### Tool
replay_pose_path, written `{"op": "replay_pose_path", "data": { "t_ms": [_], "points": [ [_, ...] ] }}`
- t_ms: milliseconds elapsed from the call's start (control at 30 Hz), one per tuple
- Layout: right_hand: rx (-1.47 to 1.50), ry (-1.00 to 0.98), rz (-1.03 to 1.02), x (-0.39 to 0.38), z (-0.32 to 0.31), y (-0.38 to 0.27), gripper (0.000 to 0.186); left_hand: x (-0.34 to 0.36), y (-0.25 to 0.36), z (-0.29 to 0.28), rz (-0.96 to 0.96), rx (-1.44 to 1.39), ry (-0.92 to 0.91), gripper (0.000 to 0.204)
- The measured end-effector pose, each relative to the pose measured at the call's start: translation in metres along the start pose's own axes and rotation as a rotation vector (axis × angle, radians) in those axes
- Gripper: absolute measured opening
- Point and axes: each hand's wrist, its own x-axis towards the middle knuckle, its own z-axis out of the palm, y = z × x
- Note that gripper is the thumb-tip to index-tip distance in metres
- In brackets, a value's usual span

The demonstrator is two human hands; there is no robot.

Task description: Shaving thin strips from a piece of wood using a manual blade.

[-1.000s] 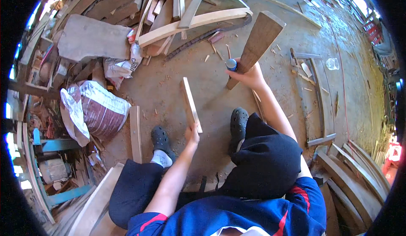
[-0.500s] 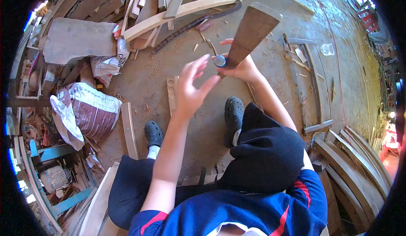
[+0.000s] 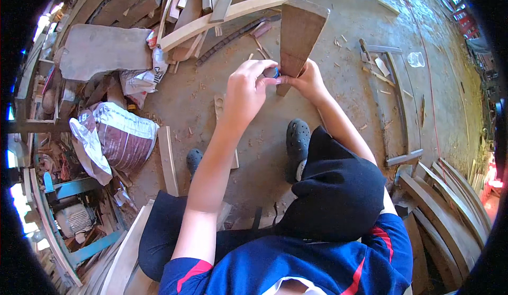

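My left hand (image 3: 246,88) has its fingers and thumb closed round a small blue cylinder with a silvery round end (image 3: 271,72). My right hand (image 3: 310,82) grips a tapered brown wooden board (image 3: 301,28) near its narrow end, with the wide end pointing away from me. The right thumb reaches across to the cylinder, so both hands meet there. What the cylinder is cannot be made out, and the right fingers are partly hidden behind the board.
Planks (image 3: 233,16) are heaped at the far left. Below them lie a wooden slab (image 3: 106,52) and a printed sack (image 3: 127,139). A frame saw (image 3: 396,94) and a clear plastic cup (image 3: 416,60) lie on the floor at right. Curved boards (image 3: 442,215) are stacked nearer.
My left hand has moved from open beside the cylinder to closed on it. The board has swung left and stands more upright in view.
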Motion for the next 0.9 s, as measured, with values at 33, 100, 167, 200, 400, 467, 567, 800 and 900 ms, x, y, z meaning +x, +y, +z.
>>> {"op": "replay_pose_path", "data": {
  "t_ms": [33, 100, 167, 200, 400, 467, 567, 800, 900],
  "points": [
    [0.012, -0.001, 0.005, 0.000, 0.002, -0.002, 0.053, 0.001, 0.000, 0.000, -0.031, 0.000, -0.008, 0.031],
    [-0.010, 0.004, 0.007, 0.000, 0.007, -0.003, 0.051, 0.003, 0.001, 0.000, -0.085, -0.025, 0.011, 0.029],
    [-0.084, 0.027, 0.009, 0.000, 0.010, -0.004, 0.051, 0.005, 0.001, 0.001, -0.118, -0.029, 0.041, 0.029],
    [-0.081, 0.024, -0.016, -0.001, 0.010, -0.004, 0.050, 0.006, 0.000, 0.001, -0.133, -0.034, 0.056, 0.029],
    [-0.111, 0.054, -0.005, -0.002, 0.002, -0.001, 0.049, 0.016, 0.005, 0.000, -0.176, -0.098, -0.010, 0.036],
    [-0.124, 0.086, -0.007, -0.002, 0.001, 0.004, 0.049, 0.018, 0.005, 0.005, -0.118, -0.099, 0.011, 0.035],
    [-0.151, 0.147, -0.085, -0.002, 0.007, 0.013, 0.050, 0.005, -0.016, 0.017, -0.148, -0.163, 0.112, 0.036],
    [-0.265, 0.209, -0.145, 0.000, 0.003, 0.010, 0.040, -0.165, -0.165, 0.025, -1.272, 0.235, 0.235, 0.102],
    [-0.257, 0.365, -0.095, -0.001, 0.002, 0.004, 0.026, -0.263, -0.198, 0.041, -1.554, 0.538, -0.211, 0.130]
  ]
}}
